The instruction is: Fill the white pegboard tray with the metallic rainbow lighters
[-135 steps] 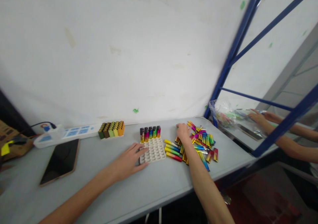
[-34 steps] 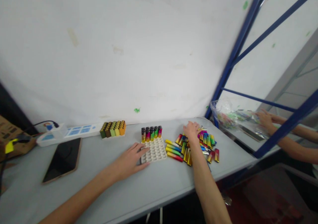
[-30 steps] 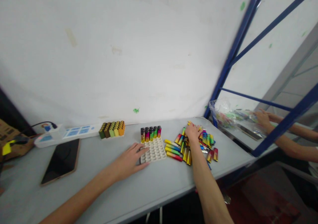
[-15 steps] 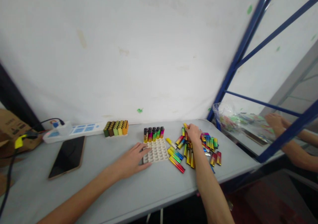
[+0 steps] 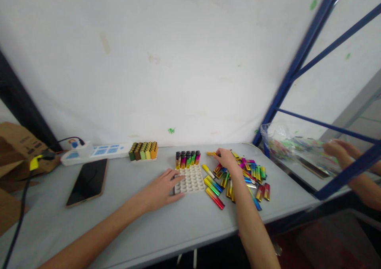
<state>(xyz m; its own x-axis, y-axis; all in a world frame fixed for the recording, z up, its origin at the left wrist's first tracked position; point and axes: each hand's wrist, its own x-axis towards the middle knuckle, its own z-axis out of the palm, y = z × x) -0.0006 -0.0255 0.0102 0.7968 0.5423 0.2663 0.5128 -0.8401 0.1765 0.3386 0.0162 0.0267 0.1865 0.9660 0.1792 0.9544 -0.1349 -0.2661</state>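
Observation:
My left hand (image 5: 163, 189) rests at the left edge of a white tray (image 5: 192, 180) with round holes, its thumb and fingers apart. Shiny coloured lighters (image 5: 187, 160) with black tops stand upright in the tray's back rows; the front rows show bare holes. My right hand (image 5: 228, 159) pinches a yellow lighter (image 5: 211, 153) at its fingertips, to the right of the tray. Beneath and around my right wrist lies a loose pile of metallic lighters (image 5: 260, 172) in several colours. Between pile and tray, a few more lighters (image 5: 215, 198) lie flat on the table.
A full block of green, brown and orange lighters (image 5: 143, 151) stands at the back left. Left of it are a power strip (image 5: 108, 150), a phone (image 5: 87, 182) and a paper bag (image 5: 22, 149). At the right are a blue metal frame (image 5: 279, 90), a plastic bag (image 5: 278, 140) and another person's arms (image 5: 354, 173).
My right hand has moved left from the back of the pile, with the yellow lighter now pointing toward the tray. My left hand stays at the tray. The view has shifted slightly.

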